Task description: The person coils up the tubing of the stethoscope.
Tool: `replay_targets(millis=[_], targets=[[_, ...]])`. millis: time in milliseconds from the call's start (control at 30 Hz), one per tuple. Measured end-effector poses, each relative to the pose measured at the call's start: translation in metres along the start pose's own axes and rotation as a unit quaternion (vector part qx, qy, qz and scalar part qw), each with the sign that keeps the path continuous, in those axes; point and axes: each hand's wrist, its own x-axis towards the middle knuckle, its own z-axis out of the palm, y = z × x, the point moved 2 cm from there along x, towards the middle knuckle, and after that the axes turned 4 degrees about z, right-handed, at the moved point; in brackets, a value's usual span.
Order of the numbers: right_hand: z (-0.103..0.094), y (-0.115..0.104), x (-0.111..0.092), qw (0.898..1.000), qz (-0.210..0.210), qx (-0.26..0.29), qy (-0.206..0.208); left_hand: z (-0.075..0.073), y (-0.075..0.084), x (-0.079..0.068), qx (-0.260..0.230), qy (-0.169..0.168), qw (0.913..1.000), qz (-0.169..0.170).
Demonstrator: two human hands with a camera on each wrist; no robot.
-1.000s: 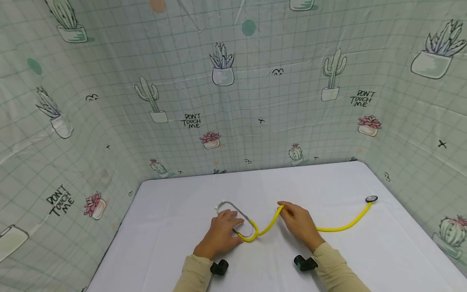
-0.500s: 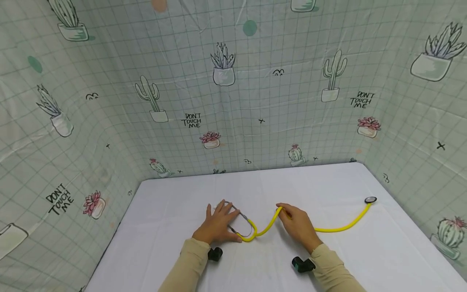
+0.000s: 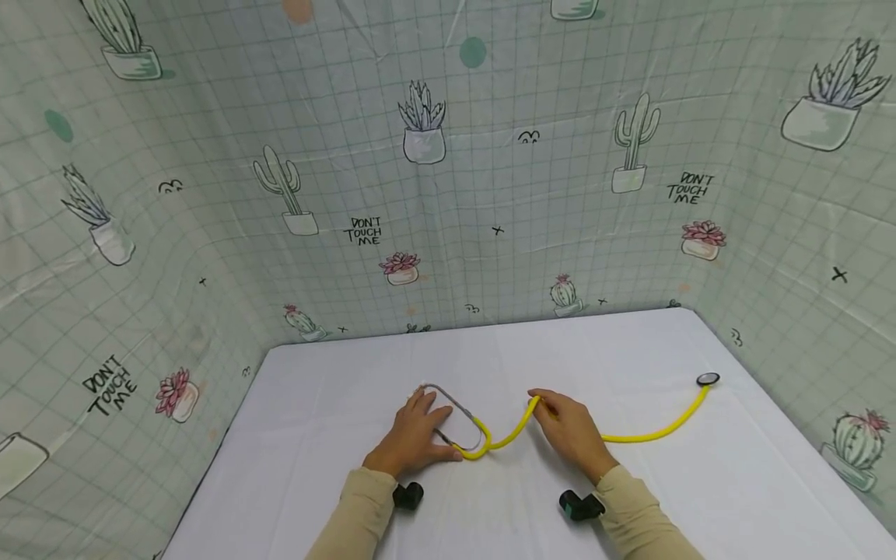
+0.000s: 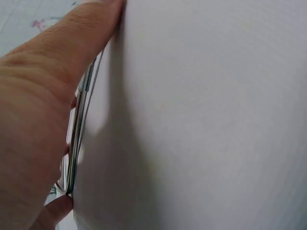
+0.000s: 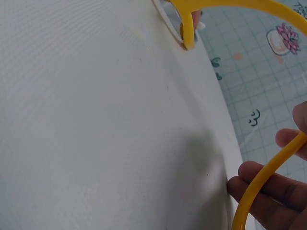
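Note:
A yellow stethoscope [image 3: 647, 437] lies stretched across the white table. Its metal ear tubes [image 3: 453, 400] are at the left, and its round chest piece [image 3: 708, 379] lies at the far right. My left hand [image 3: 411, 435] rests over the ear tubes with fingers spread, thumb near the yellow fork and fingertips near an ear tip. In the left wrist view, the metal tubes [image 4: 76, 136] run behind the thumb, partly hidden. My right hand [image 3: 570, 435] pinches the yellow tubing between thumb and fingers, raising it slightly; the right wrist view shows the tubing [image 5: 256, 189] crossing the fingers.
The white-covered table [image 3: 336, 389] ends at a cloth backdrop [image 3: 483, 187] with cactus prints at the back and both sides. Black wrist devices [image 3: 581, 505] sit by both sleeves.
My left hand spread its fingers wide and shifted slightly left over the ear tubes, then drew its fingers in a little. My right hand keeps its pinch on the tubing, nearly still.

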Motion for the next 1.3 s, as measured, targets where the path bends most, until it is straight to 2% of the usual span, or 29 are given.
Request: replay_targets(millis=[167, 267, 367, 500, 633, 800, 900, 1100, 1300], targets=[[0.0, -0.001, 0.0, 1.0, -0.003, -0.001, -0.008, 0.0, -0.011, -0.001, -0.054, -0.008, 0.9985, 0.002], [0.0, -0.001, 0.0, 1.0, -0.004, -0.001, -0.011, -0.007, -0.013, -0.004, -0.091, -0.018, 0.9957, -0.003], [0.0, -0.002, 0.0, 1.0, 0.003, -0.002, -0.005, -0.011, -0.013, -0.007, -0.108, -0.012, 0.9941, 0.001], [0.0, -0.002, -0.001, 1.0, 0.022, 0.0, 0.003, -0.009, -0.011, -0.01, -0.087, 0.031, 0.9953, 0.028], [-0.003, -0.003, 0.0, 0.999, 0.038, 0.006, 0.014, -0.003, -0.009, -0.011, -0.062, 0.092, 0.9935, 0.025], [-0.008, -0.004, 0.001, 0.998, 0.057, 0.027, 0.029, 0.002, -0.006, -0.011, -0.08, 0.173, 0.9816, -0.012], [-0.008, -0.005, 0.001, 0.997, 0.071, 0.037, 0.021, 0.004, -0.004, -0.012, -0.098, 0.212, 0.972, -0.023], [-0.003, -0.01, 0.001, 0.996, 0.077, 0.045, -0.019, 0.009, 0.007, -0.011, -0.145, 0.233, 0.9614, -0.023], [0.0, -0.018, 0.001, 0.995, 0.075, 0.065, -0.026, 0.008, 0.019, -0.005, -0.149, 0.266, 0.9523, 0.013]])
